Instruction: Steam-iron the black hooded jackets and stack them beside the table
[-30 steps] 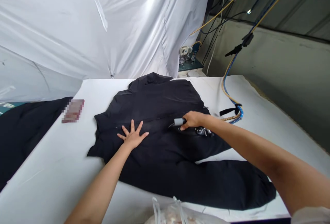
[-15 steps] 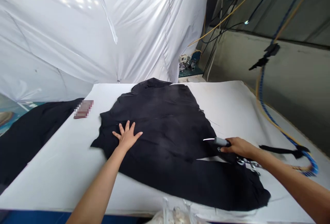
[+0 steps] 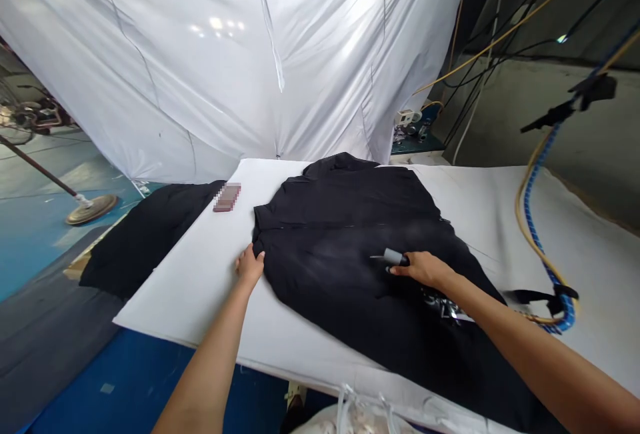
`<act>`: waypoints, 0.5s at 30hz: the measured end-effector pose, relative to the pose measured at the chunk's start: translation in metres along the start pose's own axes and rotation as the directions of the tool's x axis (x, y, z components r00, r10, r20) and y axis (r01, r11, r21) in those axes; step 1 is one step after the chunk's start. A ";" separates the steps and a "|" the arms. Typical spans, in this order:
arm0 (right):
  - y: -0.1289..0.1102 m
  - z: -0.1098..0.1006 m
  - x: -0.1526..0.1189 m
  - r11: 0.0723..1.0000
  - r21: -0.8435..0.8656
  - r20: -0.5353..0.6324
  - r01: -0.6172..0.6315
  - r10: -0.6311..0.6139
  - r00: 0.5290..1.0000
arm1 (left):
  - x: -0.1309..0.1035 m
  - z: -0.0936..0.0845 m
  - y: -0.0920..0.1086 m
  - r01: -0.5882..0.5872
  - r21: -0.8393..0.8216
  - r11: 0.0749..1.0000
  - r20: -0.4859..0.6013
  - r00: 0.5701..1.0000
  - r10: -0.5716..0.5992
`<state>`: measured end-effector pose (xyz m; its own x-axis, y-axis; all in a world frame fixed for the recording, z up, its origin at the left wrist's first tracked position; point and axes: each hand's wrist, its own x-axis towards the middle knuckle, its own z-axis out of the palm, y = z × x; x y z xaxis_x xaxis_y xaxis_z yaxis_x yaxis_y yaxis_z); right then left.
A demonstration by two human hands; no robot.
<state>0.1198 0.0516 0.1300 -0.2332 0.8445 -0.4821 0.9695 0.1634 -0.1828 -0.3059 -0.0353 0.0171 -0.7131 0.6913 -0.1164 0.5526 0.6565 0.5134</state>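
Observation:
A black jacket (image 3: pixel 340 247) lies spread over a white-covered table, its collar end toward the left. My left hand (image 3: pixel 249 266) is at the collar's near corner, its fingers curled onto the cloth edge. Over the middle of the jacket, my right hand (image 3: pixel 423 269) is wrapped round the handle of a steam iron (image 3: pixel 393 257). The iron has a grey front knob and metal fittings behind the wrist. Its dark body blends into the cloth, so its sole is hidden. Faint steam hangs around it.
A blue-and-yellow hose (image 3: pixel 534 211) loops down at the right to the iron. A blurred reddish packet (image 3: pixel 227 197) lies on the white table cover (image 3: pixel 200 287). Black cloth (image 3: pixel 145 241) hangs past the left edge. White sheeting (image 3: pixel 200 74) hangs behind.
My left hand has gone from lying spread on the jacket to grasping the collar corner. The iron has moved left across the jacket, and the view has turned left.

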 end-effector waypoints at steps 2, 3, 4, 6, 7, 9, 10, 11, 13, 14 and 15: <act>-0.029 -0.005 0.009 0.998 -0.028 -0.048 -0.063 0.061 0.997 | 0.015 -0.007 -0.013 0.035 -0.191 0.981 0.115 0.993 -0.013; -0.047 -0.009 0.010 0.997 -0.041 -0.060 -0.061 0.058 0.996 | 0.021 -0.010 -0.018 0.057 -0.275 0.960 0.166 0.986 -0.010; -0.067 -0.012 0.009 0.998 -0.052 -0.058 -0.031 0.028 0.998 | 0.028 -0.013 -0.022 0.076 -0.341 0.937 0.208 0.978 -0.003; -0.112 -0.011 0.004 0.993 -0.074 -0.001 0.093 -0.093 0.996 | 0.040 -0.018 -0.028 0.098 -0.408 0.908 0.265 0.964 0.015; -0.135 -0.007 0.000 0.983 -0.082 0.049 0.165 -0.161 0.986 | 0.046 -0.021 -0.029 0.100 -0.421 0.901 0.288 0.957 0.028; -0.179 0.007 -0.003 0.959 -0.087 0.148 0.271 -0.257 0.955 | 0.056 -0.025 -0.032 0.096 -0.456 0.885 0.328 0.942 0.067; -0.197 0.015 -0.002 0.954 -0.090 0.171 0.285 -0.267 0.948 | 0.060 -0.028 -0.033 0.088 -0.474 0.876 0.342 0.935 0.091; -0.213 0.022 0.000 0.958 -0.095 0.166 0.270 -0.252 0.953 | 0.063 -0.029 -0.034 0.078 -0.489 0.869 0.353 0.929 0.115; -0.238 0.030 0.010 0.980 -0.105 0.081 0.170 -0.162 0.984 | 0.067 -0.031 -0.036 0.061 -0.513 0.856 0.366 0.918 0.154; -0.248 0.031 0.016 0.989 -0.103 0.022 0.104 -0.102 0.994 | 0.068 -0.031 -0.037 0.054 -0.522 0.851 0.370 0.914 0.169; -0.256 0.029 0.022 0.994 -0.097 -0.030 0.046 -0.049 0.998 | 0.068 -0.031 -0.039 0.049 -0.529 0.847 0.369 0.912 0.178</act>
<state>-0.1361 0.0131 0.1414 -0.2781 0.8505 -0.4465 0.9605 0.2509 -0.1204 -0.3891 -0.0230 0.0155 -0.3926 0.8589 -0.3288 0.2056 0.4304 0.8789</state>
